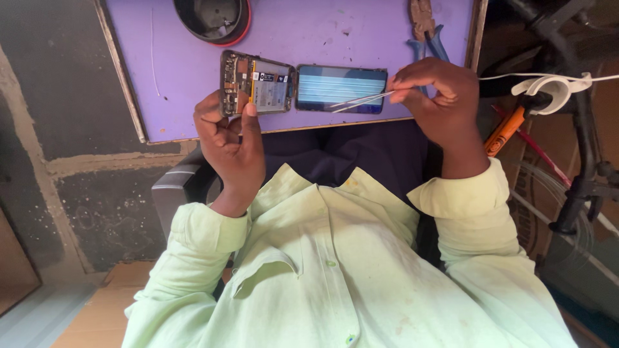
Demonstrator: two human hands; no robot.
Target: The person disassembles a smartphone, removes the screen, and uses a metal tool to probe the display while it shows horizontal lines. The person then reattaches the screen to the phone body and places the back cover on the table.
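An opened phone body with its circuit board and battery showing lies near the front edge of a purple table. My left hand grips its near left corner, thumb pressed on the frame. Beside it on the right lies the detached screen, reflecting light. My right hand pinches metal tweezers, whose tips reach left over the screen.
A black round dish with a red rim sits at the table's far edge. Blue-handled pliers lie at the far right. An orange tool and bicycle parts stand right of the table. Concrete floor lies to the left.
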